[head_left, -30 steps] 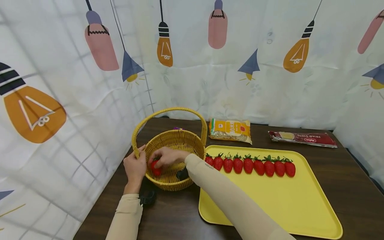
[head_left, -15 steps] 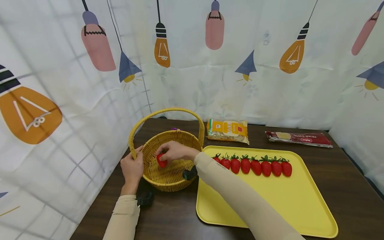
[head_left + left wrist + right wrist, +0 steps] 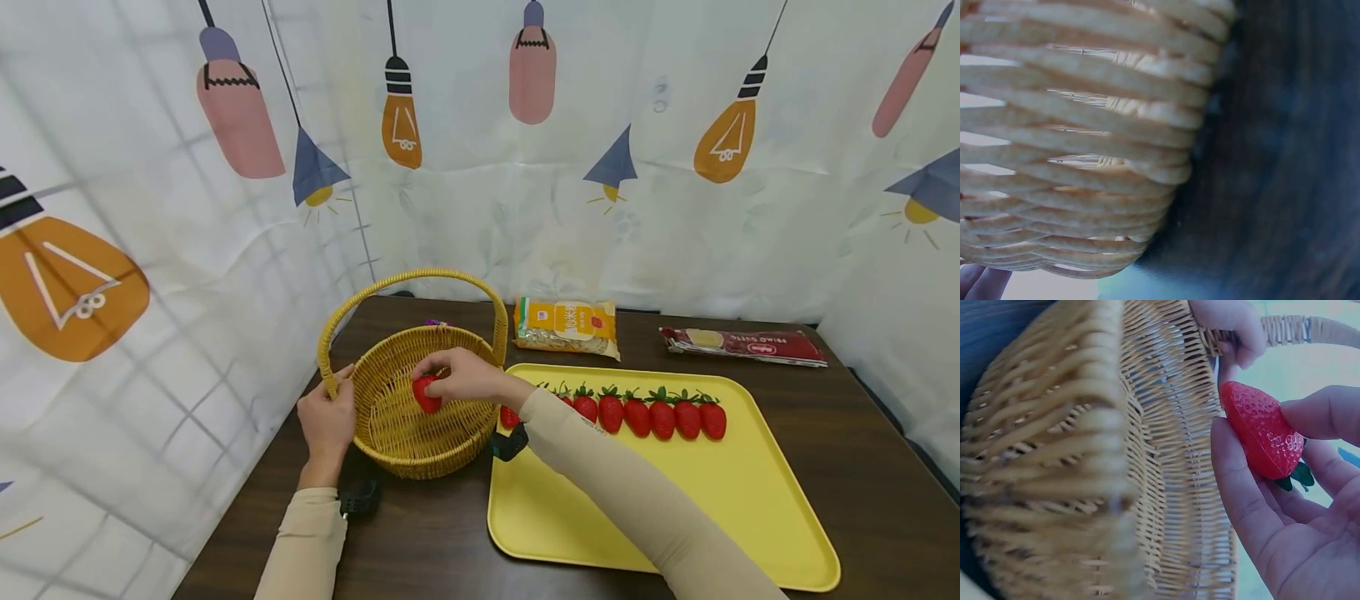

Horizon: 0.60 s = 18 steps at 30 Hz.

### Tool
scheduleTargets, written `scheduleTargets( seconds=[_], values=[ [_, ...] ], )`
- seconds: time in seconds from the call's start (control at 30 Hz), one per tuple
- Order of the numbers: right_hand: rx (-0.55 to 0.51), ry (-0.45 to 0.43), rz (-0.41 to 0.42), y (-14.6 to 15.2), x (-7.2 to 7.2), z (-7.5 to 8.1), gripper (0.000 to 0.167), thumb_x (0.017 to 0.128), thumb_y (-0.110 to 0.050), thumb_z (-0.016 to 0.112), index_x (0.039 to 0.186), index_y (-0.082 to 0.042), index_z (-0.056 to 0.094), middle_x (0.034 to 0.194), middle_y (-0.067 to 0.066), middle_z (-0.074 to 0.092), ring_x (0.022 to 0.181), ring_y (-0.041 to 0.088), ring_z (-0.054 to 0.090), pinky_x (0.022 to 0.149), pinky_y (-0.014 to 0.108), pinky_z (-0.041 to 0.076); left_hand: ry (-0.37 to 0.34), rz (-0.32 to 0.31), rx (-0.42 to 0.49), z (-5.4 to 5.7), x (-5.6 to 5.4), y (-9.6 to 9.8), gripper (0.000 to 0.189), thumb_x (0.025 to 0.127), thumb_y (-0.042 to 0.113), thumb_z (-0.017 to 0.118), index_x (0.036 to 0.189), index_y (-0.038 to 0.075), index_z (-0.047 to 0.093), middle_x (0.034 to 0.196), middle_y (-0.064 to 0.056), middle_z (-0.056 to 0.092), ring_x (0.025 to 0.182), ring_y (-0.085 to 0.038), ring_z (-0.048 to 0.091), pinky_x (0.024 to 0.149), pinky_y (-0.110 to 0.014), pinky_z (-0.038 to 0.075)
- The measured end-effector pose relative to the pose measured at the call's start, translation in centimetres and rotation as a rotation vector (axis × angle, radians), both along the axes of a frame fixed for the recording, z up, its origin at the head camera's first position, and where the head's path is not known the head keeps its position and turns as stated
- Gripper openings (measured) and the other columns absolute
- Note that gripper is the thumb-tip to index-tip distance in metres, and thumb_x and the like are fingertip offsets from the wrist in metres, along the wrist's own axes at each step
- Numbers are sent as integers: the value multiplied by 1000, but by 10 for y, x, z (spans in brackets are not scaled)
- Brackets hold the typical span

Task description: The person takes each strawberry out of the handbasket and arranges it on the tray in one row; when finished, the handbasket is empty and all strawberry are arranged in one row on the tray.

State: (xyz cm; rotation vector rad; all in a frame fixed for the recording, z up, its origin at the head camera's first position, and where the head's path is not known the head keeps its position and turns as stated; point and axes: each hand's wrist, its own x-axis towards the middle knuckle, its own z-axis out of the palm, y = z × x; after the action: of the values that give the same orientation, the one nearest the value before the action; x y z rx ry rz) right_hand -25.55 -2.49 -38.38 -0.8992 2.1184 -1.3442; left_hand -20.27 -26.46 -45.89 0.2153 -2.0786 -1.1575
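Note:
In the head view, my left hand (image 3: 327, 423) grips the yellow wicker basket (image 3: 423, 461) at the left foot of its tall arched handle. The left wrist view is mostly filled by the woven basket wall (image 3: 1079, 137), with fingertips in the lower left corner. Over the basket's inside, my right hand (image 3: 474, 377) pinches a red strawberry (image 3: 427, 397). The right wrist view shows that strawberry (image 3: 1260, 428) between thumb and forefinger, green leaves toward the palm. Several more strawberries (image 3: 611, 414) stand in a row on the yellow tray (image 3: 660, 508); my right arm hides part of the row.
Behind the tray lie a yellow food packet (image 3: 567, 327) and a long red packet (image 3: 742, 346). Something purple (image 3: 437, 322) peeks out behind the basket rim. A printed curtain (image 3: 450, 217) borders the dark table (image 3: 420, 533) at the back and left.
My right hand, holding the strawberry, has lifted and moved right from the basket's left inside toward its middle. The left hand keeps its grip. The head view has shifted slightly.

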Motion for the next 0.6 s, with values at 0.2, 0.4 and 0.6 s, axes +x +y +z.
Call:
scheduleTargets(
  seconds=[0.2,0.4,0.6],
  values=[
    [-41,1,2,27,6,-6,28,94,-8,60,121,-10,66,121,5,62,91,18,64,83,49,53,10,1,-7,-2,-1,0,27,97,13,52,107,6,77,39,2,38,32,-4,13,32,-24,16],
    [-79,48,-67,56,14,-15,29,92,-12,61,121,-15,67,116,2,65,89,17,64,80,41,53,5,1,-5,0,0,1,27,96,10,53,109,7,76,39,3,36,32,-2,14,33,-24,16],
    [-150,6,-187,88,23,-23,31,92,-13,61,122,-18,68,118,3,66,96,21,64,85,55,50,-4,6,2,1,0,1,27,96,10,53,108,5,76,40,6,39,33,0,12,34,-25,16]
  ],
)
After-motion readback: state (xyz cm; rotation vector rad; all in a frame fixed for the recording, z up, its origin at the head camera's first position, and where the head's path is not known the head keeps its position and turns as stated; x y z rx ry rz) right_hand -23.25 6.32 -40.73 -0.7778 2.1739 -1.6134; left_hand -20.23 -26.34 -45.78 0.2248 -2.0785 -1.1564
